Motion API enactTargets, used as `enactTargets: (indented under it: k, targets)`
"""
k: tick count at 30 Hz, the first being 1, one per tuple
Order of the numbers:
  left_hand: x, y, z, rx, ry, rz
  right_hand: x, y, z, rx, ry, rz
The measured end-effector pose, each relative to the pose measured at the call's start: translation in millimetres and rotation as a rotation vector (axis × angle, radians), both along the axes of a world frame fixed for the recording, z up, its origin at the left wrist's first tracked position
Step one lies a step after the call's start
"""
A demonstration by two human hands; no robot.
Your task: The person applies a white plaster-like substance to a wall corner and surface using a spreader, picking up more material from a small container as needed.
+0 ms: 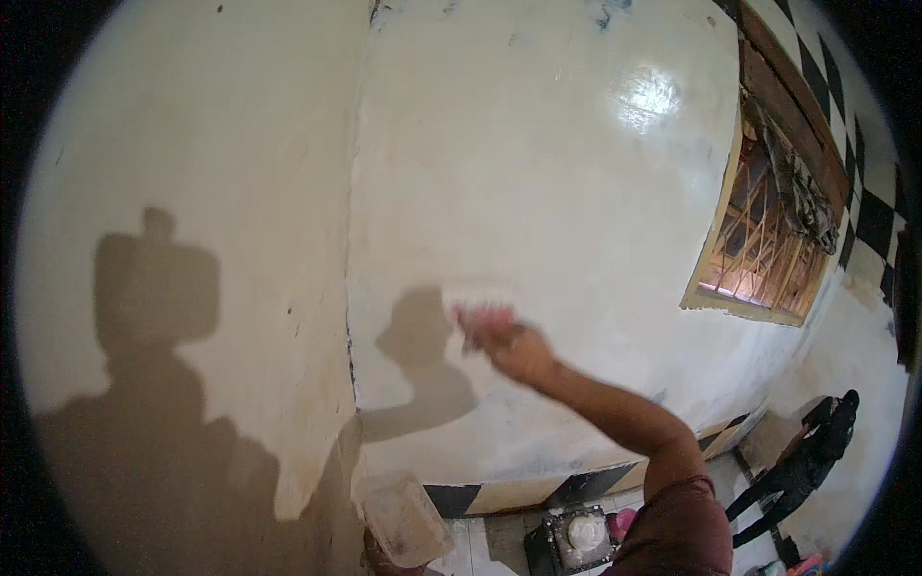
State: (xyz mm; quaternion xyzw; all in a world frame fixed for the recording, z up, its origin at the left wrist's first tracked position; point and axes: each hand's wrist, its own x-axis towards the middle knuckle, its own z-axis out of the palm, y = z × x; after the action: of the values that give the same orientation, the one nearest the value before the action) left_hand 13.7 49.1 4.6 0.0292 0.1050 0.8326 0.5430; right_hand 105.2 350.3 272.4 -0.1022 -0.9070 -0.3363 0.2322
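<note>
The wall (538, 192) work looks under way; how much is finished cannot be told, though dark marks (610, 13) show toward 1 o'clock. Just past 6 o'clock, the left hand (381, 557), largely hidden, holds a pale tub (408, 523). At the clock's centre, the right hand (523, 353) clasps a blurred pink tool (486, 317) close to the wall, contact unclear.
</note>
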Motion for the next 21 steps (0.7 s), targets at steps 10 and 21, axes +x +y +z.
enactTargets:
  k: [10, 21]
  targets:
    - [12.7, 11.4, 16.0, 0.074, -0.015, -0.027, 11.7, 36.5, 368.0, 0.505, 0.746, -0.201]
    - [20.3, 18.8, 13.5, 0.163, -0.038, -0.053, -1.2, 138.8, 120.6, 0.707, 0.343, -0.199]
